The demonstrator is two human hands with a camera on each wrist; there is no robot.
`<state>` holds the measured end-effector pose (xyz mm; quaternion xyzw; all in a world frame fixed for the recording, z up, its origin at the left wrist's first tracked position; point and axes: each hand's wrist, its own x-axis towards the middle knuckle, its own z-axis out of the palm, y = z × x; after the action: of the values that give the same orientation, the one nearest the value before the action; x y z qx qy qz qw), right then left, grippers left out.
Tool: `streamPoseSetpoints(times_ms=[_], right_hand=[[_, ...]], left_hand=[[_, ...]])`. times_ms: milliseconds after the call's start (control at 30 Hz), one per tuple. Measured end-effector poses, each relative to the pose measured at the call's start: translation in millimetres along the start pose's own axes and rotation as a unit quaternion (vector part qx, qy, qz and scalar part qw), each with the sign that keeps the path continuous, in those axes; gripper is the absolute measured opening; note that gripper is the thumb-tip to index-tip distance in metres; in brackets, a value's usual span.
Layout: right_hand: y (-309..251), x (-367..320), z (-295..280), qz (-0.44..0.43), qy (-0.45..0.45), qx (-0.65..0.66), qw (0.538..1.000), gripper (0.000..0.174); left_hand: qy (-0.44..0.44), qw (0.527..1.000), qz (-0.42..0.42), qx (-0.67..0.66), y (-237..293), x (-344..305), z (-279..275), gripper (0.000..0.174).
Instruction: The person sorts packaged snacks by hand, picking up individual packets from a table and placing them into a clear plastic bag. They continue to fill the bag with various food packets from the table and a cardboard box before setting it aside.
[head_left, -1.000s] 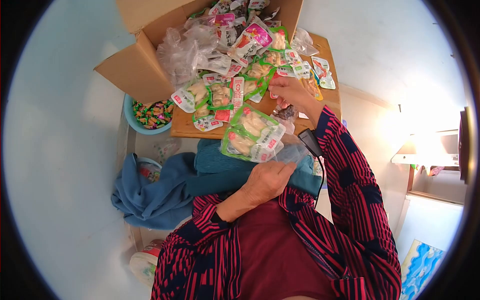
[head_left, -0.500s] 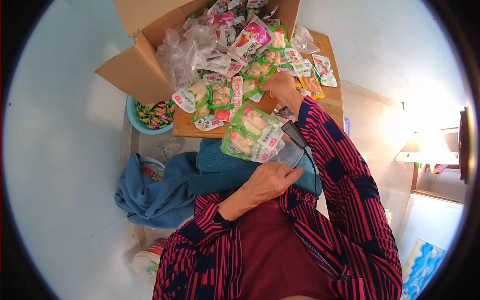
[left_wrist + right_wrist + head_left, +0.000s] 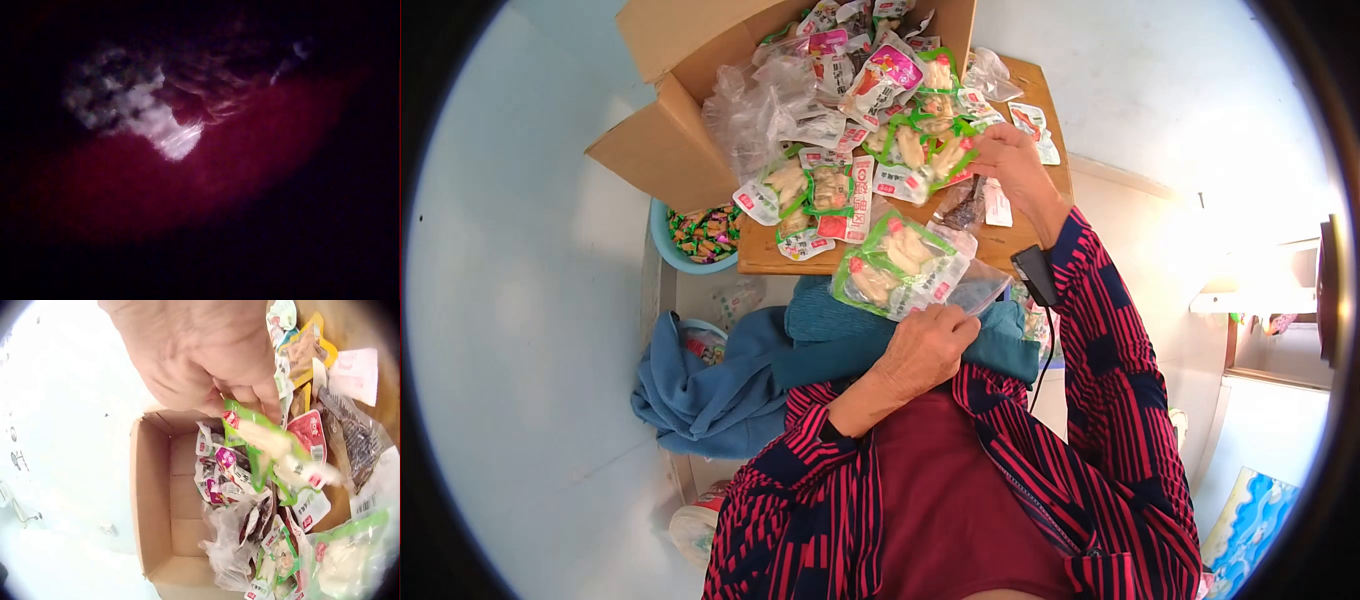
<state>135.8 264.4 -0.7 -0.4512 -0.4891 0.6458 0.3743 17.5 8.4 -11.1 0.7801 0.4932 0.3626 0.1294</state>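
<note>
My left hand (image 3: 925, 350) grips the near edge of a clear plastic bag (image 3: 985, 290) over my lap. Inside the bag are green-edged snack packets (image 3: 903, 248) with pale food showing through. In the dark left wrist view, shiny plastic (image 3: 178, 140) sticks out beneath the fingers. My right hand (image 3: 1025, 175) pinches the corner of another green-edged packet (image 3: 950, 155), which hangs tilted over the pile at the table's right. The right wrist view shows this packet (image 3: 265, 440), slightly blurred, below the fingertips.
An opened cardboard box (image 3: 670, 150) spills many packets onto the wooden table (image 3: 765, 255). Crumpled clear bags (image 3: 750, 115) lie at its mouth. A packet of dark food (image 3: 962, 205) is near the right hand. Left of the table stands a blue basin (image 3: 662, 240) of wrapped sweets.
My right hand has picked a green-edged packet from the pile and drawn it back to the right. The left hand and its bag have shifted slightly left.
</note>
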Motion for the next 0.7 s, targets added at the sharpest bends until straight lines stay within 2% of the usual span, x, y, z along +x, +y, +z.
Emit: streamPoseSetpoints(times_ms=[133,267,367,433,533,633,700], right_hand=[[-6,-16,-37,-0.047,0.008,0.044,0.998,0.01],[-18,-58,-60,-0.125,0.06,0.142,0.98,0.006],[-30,-111,-71,-0.07,0.016,0.104,0.992,0.007],[-16,-140,-75,-0.053,-0.012,0.08,0.995,0.008],[-2,-185,-64,-0.004,-0.062,-0.016,0.998,0.011],[12,-206,-48,0.045,-0.126,-0.053,0.99,0.01],[20,-210,-38,0.066,-0.139,-0.043,0.987,0.009]], left_hand=[[0.006,1.0,-0.017,0.001,2,2,0,0.02],[0.034,0.998,-0.044,-0.018,2,3,2,0.02],[0.043,0.996,-0.067,-0.028,7,6,-3,0.017],[0.063,0.989,-0.109,-0.082,12,8,-6,0.018],[0.072,0.985,-0.117,-0.105,9,8,-2,0.021],[0.018,0.98,-0.152,-0.126,13,11,-6,0.015],[0.018,0.982,-0.137,-0.131,10,9,1,0.013]])
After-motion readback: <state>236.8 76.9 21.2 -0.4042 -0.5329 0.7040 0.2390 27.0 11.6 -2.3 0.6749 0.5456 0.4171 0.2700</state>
